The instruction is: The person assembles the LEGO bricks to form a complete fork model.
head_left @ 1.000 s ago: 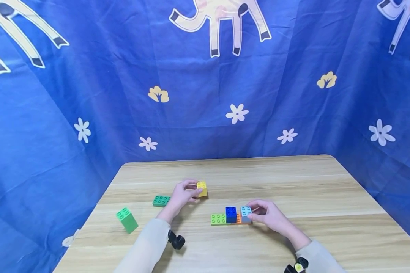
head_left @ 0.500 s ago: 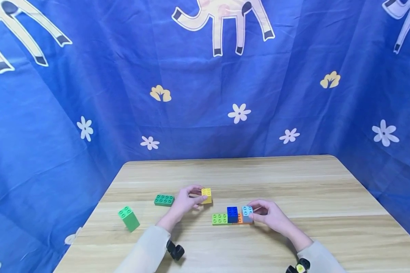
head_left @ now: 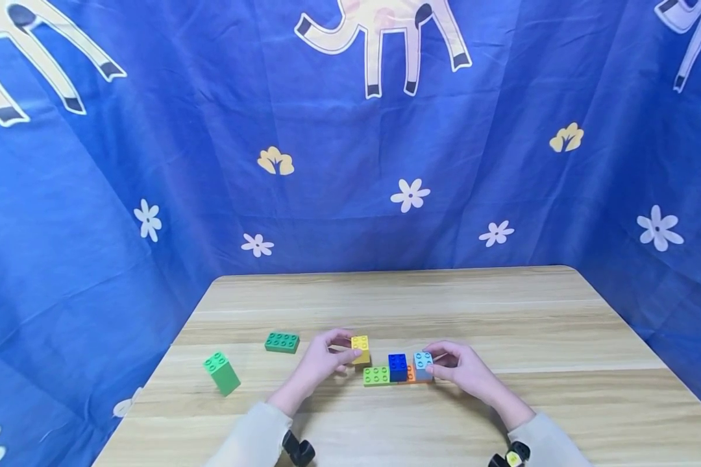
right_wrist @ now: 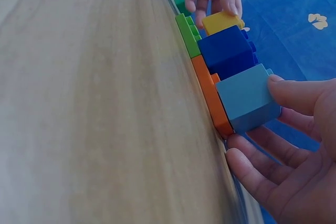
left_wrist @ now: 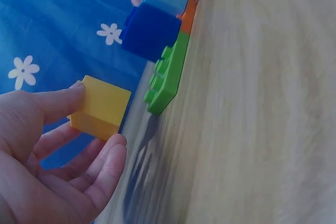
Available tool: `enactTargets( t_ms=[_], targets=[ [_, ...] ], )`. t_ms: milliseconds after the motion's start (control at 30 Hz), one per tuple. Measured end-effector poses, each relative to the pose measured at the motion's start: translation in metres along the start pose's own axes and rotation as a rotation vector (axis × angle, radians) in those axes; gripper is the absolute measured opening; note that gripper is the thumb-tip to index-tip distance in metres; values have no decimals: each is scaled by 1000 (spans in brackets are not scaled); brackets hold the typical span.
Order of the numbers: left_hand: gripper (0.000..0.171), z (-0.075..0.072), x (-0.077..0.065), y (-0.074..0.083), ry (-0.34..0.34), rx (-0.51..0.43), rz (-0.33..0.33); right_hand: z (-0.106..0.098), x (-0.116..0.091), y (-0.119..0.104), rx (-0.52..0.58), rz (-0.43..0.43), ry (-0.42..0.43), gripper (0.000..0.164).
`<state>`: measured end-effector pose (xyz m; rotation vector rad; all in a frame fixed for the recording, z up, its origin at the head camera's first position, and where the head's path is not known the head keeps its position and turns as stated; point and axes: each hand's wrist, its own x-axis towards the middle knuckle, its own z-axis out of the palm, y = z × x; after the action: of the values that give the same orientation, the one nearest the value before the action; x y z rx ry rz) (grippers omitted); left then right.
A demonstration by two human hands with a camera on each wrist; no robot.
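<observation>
My left hand pinches a yellow building block between thumb and fingers. It hangs just off the left end of the joined row, above the table. That row has a lime green block and an orange block side by side. A dark blue block sits on top where they meet. On the orange block's right end stands a light blue block. My right hand holds this light blue block by thumb and fingers, with lower fingertips close to the orange block's end.
A dark green flat block lies left of my left hand. Farther left, a tall bright green block stands on the wooden table. A blue patterned curtain hangs behind the table.
My left hand has carried the yellow block rightward and nearer to me, up to the lime green block's left end. The right hand keeps its hold on the light blue block.
</observation>
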<state>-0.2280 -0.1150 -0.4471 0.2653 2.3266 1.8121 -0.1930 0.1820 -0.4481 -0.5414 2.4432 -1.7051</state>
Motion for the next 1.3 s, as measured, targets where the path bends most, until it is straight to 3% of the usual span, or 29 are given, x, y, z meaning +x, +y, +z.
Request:
enactTargets(
  t_ms=[200, 733, 1300],
  targets=[
    [52, 6, -3, -13, -14, -2, 9, 1, -1, 1, 1, 3, -4, 31],
    [43, 20, -16, -12, -93, -25, 18, 1, -2, 2, 17, 3, -1, 32],
    [41, 27, -20, -9, -54, 16, 16, 1, -3, 4, 4, 14, 14, 32]
  ],
)
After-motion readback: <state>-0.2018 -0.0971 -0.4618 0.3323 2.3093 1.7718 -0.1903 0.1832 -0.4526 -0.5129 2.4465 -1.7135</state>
